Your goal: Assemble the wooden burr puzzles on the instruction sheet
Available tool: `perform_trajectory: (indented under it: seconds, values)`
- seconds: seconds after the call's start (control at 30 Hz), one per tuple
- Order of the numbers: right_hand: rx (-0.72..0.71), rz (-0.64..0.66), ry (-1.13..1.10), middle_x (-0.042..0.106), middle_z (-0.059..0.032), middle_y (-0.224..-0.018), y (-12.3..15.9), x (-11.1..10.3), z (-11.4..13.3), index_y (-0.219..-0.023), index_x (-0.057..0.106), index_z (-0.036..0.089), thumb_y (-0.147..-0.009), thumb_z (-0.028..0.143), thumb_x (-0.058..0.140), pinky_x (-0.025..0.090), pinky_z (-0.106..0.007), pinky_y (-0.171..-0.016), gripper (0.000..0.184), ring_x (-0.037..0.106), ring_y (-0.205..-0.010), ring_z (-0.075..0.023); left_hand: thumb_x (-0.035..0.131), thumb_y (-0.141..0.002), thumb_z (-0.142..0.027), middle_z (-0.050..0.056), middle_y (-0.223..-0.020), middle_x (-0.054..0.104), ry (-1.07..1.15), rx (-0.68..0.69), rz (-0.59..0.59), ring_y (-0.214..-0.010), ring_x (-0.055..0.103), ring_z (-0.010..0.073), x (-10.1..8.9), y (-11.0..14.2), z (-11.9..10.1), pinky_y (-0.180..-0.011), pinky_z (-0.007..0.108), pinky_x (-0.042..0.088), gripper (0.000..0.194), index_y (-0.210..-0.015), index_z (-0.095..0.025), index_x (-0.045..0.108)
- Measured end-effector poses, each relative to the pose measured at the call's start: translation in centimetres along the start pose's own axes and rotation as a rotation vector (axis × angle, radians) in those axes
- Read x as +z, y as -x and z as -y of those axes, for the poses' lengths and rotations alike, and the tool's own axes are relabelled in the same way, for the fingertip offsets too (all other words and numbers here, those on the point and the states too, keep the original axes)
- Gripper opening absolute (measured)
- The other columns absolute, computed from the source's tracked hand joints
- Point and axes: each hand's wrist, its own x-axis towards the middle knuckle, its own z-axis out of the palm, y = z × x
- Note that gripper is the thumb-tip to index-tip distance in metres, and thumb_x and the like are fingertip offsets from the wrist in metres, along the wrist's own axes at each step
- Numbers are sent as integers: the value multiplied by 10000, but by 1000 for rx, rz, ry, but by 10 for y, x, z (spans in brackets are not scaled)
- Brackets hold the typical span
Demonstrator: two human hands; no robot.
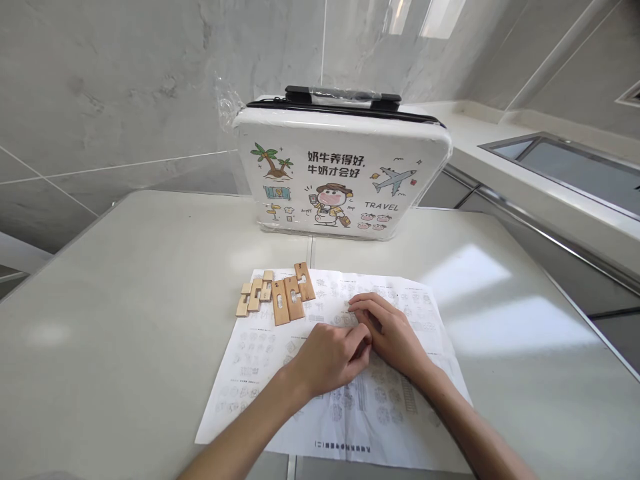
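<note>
Meeting over the sheet (265, 360): left hand (333, 353) and right hand (395, 337), two in all.
Left hand: fingers curled narrow; cannot tell whether anything is held.
Right hand: fingers bent, thumb hidden; contents likewise unclear.
Large pieces (296, 309): three, wooden, slotted, at the sheet's far left corner.
Small pieces (254, 304): three, wooden, just left of these.
Sheet: one, printed, creased.
Case (345, 179): one, white, plastic-wrapped, upright on one table (125, 293).
</note>
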Motion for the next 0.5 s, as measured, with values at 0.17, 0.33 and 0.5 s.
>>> perform_trajectory:
  seconds: [0.17,0.33,0.5]
  values:
    - [-1,-5,-5,731,-82,-1246,0,0,0,-1101,694,269,-1085,206,498,610,-414,-900,207,729,-1112,-257,530,-1013,-176,-19,-691,669,0,-1,1,-535,589,139,1,0,0,-507,268,441,97,-931,-189,581]
    - [-6,-8,3,738,-88,-1237,0,0,1,-1095,700,272,-1083,217,500,621,-423,-894,207,738,-1106,-267,527,-1013,-176,-16,-695,677,7,0,-5,-540,599,144,1,0,1,-510,271,447,94,-940,-193,584]
    - [-9,-7,10,737,-86,-1240,0,0,1,-1103,696,272,-1081,204,493,621,-424,-886,215,737,-1104,-265,534,-1005,-169,-19,-689,668,12,1,-11,-533,597,142,1,0,0,-506,265,440,87,-938,-196,582]
